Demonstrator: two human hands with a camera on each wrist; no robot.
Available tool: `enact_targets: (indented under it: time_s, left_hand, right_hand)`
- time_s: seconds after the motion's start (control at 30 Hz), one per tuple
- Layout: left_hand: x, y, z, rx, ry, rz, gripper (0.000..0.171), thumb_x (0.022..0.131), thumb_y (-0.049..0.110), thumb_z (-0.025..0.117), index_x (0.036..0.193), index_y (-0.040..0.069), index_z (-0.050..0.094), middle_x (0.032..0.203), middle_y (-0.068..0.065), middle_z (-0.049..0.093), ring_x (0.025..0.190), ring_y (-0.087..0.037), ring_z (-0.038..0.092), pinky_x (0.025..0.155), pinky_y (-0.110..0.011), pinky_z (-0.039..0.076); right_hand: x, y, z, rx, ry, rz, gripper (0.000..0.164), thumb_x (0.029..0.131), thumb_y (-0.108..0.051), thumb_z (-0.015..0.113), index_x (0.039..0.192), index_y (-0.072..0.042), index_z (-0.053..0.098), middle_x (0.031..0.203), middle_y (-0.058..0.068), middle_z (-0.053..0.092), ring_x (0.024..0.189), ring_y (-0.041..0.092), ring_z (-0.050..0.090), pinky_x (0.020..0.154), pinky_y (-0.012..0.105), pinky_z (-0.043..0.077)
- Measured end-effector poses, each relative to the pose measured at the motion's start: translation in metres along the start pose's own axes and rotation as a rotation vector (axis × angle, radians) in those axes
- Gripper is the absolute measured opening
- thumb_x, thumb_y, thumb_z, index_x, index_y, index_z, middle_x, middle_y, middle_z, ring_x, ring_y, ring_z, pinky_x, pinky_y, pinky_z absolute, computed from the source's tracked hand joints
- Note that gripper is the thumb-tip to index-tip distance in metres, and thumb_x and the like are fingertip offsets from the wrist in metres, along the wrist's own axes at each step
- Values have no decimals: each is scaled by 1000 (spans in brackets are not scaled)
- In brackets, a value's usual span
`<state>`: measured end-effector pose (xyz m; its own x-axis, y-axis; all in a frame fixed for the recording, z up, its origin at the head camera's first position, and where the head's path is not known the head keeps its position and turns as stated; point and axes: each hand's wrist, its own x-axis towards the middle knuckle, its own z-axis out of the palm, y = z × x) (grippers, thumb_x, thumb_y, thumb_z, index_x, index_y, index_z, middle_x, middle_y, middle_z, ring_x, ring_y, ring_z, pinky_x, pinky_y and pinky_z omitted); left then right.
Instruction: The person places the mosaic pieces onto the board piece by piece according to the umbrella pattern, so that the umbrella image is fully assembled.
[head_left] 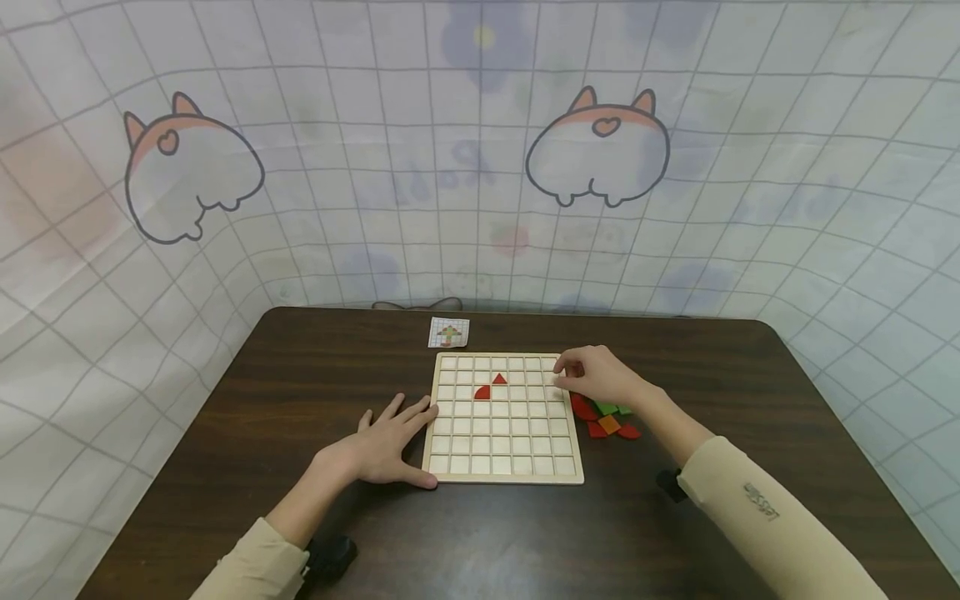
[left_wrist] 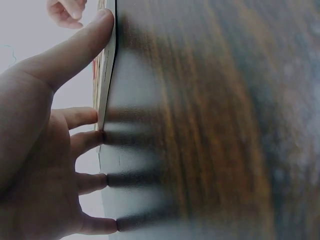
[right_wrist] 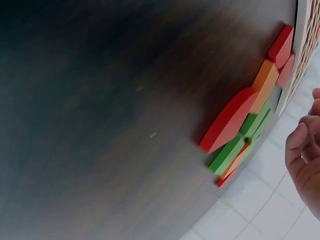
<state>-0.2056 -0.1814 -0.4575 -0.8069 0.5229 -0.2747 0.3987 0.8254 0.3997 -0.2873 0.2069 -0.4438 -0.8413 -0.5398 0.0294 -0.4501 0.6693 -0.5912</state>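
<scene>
One white gridded cloth (head_left: 397,125), printed with corgi rumps, hangs at twelve o'clock behind a dark wood-grained surface (head_left: 315,367). On that surface lies a pale wooden grid board (head_left: 519,444). At the board's nine o'clock, the left hand (head_left: 384,446) is spread wide, its thumb at the near corner and its index and middle fingertips touching the side edge. At two o'clock, the right hand (head_left: 603,375) hovers at the opposite edge, fingers bent in toward the thumb with a narrow gap; whether a piece sits between them, I cannot tell. Just off the board's three o'clock, red, green and orange tiles (head_left: 609,425) lie in a loose heap. A small pattern card (head_left: 448,332) rests at eleven o'clock, beyond the far edge. Within the grid, toward twelve o'clock, sits a red quarter-circle tile (head_left: 483,392), with a smaller red triangle tile (head_left: 499,379) in the cell diagonally at its one-thirty.
</scene>
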Motion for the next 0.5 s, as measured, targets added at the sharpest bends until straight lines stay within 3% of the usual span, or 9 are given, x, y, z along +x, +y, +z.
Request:
enact_targets:
  time_s: [0.5]
  left_hand:
    - [0, 0, 0, -5, -6, -2, 110, 83, 66, 76, 166, 17, 24, 172, -7, 12, 155, -43, 0, 108, -80, 6]
  right_hand:
    - [-24, 34, -22, -5, 95, 108, 21, 99, -14, 70, 112, 2, 72, 73, 2, 56, 57, 16, 47, 58, 33, 41]
